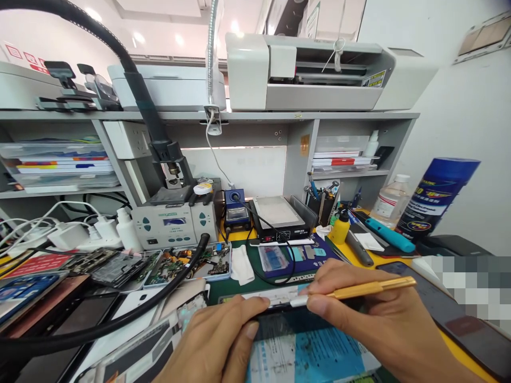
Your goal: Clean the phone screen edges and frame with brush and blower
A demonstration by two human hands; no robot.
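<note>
I am watching a pale, scuffed strip (282,299) with a dark edge lying flat at the centre of the bench, directly between both hands. My right hand (355,308) is gripping a slim, faceted golden tool (371,289), its shaft pointing toward three o'clock; a smooth white piece is showing past the fingertips, and I cannot tell whether it is joined on. My left hand (223,340) is resting bent fingers on the strip's left end; I cannot tell whether they are pinching it. At six o'clock from the strip, a glossy blue-and-white printed sheet (275,356) is showing dark smudges. Toward ten, a shallow, pale-rimmed tray (230,261) is holding jumbled circuit boards (179,264). At twelve, a boxy heating plate (277,213) is sitting. At one, a dark holder (329,208) is keeping slender tools upright. Toward two, a squat yellow bottle (340,229), a translucent labelled bottle (389,205) and a glossy blue can (435,197) are standing.
</note>
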